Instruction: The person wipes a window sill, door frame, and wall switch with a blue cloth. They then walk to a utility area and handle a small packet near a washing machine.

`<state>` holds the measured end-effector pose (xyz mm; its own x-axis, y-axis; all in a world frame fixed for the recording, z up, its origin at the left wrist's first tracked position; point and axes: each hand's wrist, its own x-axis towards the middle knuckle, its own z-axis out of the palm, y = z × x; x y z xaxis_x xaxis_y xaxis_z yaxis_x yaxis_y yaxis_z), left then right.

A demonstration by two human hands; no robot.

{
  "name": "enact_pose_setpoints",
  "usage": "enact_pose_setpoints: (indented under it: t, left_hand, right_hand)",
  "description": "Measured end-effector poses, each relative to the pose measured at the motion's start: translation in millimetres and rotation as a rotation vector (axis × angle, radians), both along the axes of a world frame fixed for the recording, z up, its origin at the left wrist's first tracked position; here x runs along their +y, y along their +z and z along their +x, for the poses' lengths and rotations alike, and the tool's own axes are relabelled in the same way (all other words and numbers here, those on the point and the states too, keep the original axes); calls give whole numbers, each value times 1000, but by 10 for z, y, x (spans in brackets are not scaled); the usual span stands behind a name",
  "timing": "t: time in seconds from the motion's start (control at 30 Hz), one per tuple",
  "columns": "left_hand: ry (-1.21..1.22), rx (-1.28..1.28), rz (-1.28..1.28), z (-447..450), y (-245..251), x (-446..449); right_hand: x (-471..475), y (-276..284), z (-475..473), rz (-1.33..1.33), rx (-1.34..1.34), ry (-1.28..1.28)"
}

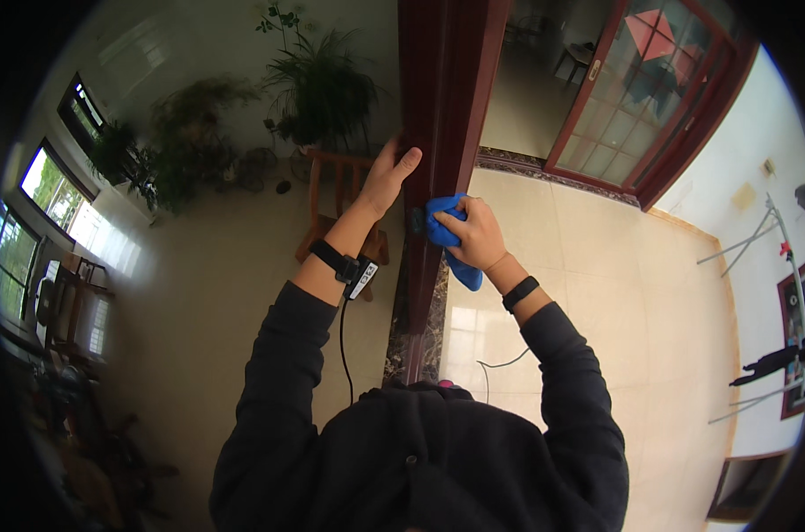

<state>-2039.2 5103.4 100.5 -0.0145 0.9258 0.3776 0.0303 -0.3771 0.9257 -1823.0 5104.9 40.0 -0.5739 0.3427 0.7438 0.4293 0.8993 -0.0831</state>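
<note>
A dark red wooden door or frame panel (pixel 424 86) stands upright in front of me, its narrow edge towards me. My right hand (pixel 475 229) clutches a bunched blue cloth (pixel 467 276) against the panel's right side, and one end of the cloth hangs below the fist. A small dark metal plate (pixel 416 220) sits in the edge just left of the cloth. Higher up, my left hand (pixel 389 174) is at the panel's left side with the thumb pointing towards the edge. Its other fingers are blurred and partly hidden, so their grip is unclear.
A wooden chair (pixel 339 166) stands left of the panel, with potted plants (pixel 326 86) behind. A sliding glass door (pixel 615 100) is at the upper right. A dark stone threshold (pixel 397 346) crosses the tiled floor (pixel 595 319). A black cable (pixel 342 346) hangs from my left wrist device.
</note>
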Motion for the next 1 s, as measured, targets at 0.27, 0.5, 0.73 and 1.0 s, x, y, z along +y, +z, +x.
enact_pose_setpoints:
  t: [0.27, 0.5, 0.73, 1.0]
  left_hand:
    - [81, 111, 63, 24, -51, 63]
    - [144, 196, 219, 103, -24, 71]
    - [157, 241, 228, 77, -92, 55]
    - [77, 264, 199, -37, -245, 143]
  right_hand:
    - [5, 249, -47, 33, 91, -63]
    - [-249, -818, 42, -145, -240, -106]
    - [-368, -660, -144, -13, 12, -104]
    - [-256, -1415, -156, 187, -216, -135]
